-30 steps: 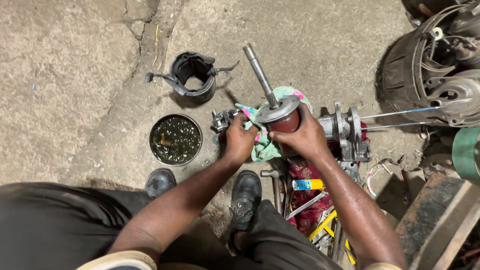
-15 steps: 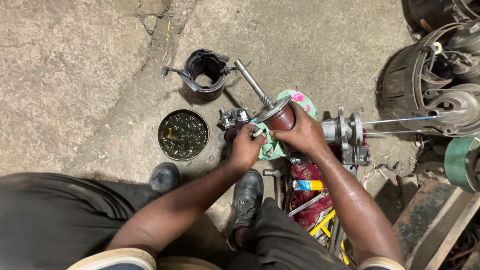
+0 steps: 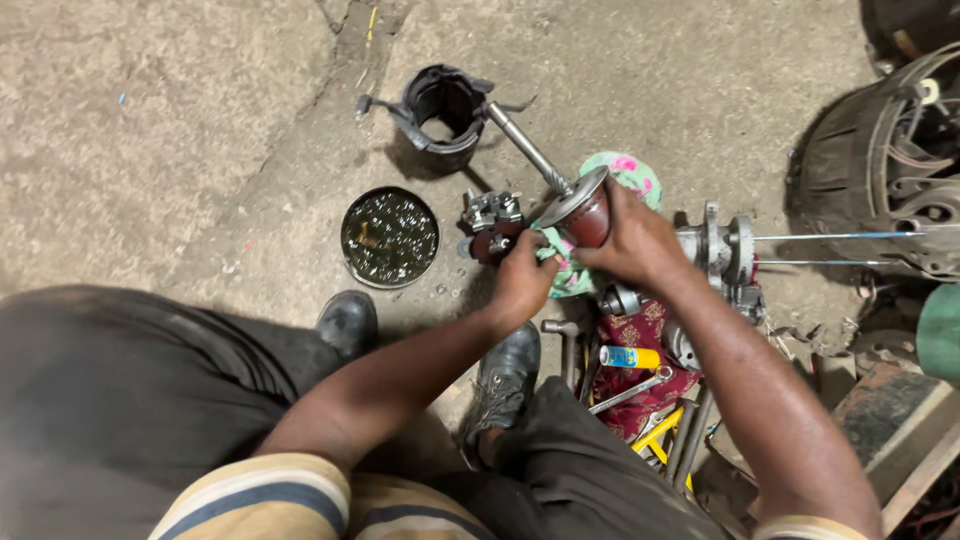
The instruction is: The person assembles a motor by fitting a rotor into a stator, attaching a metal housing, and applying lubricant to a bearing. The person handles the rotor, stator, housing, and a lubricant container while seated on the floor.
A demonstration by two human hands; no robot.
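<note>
My right hand grips a dark red motor armature whose steel shaft tilts up and to the left. Beside it, my left hand presses a green floral cloth against the armature's lower side. More of that cloth shows behind the armature at the far edge. A small metal part with brass fittings lies just left of my left hand on the ground.
A round tin of small screws and bits sits on the concrete. A black cylindrical housing stands beyond it. A motor end assembly with long rods, tools on a red cloth, and a stator crowd the right.
The armature has tipped over to the left, its shaft swinging from near upright toward the black housing. My left hand shifted onto the cloth against it. The camera view drifted too.
</note>
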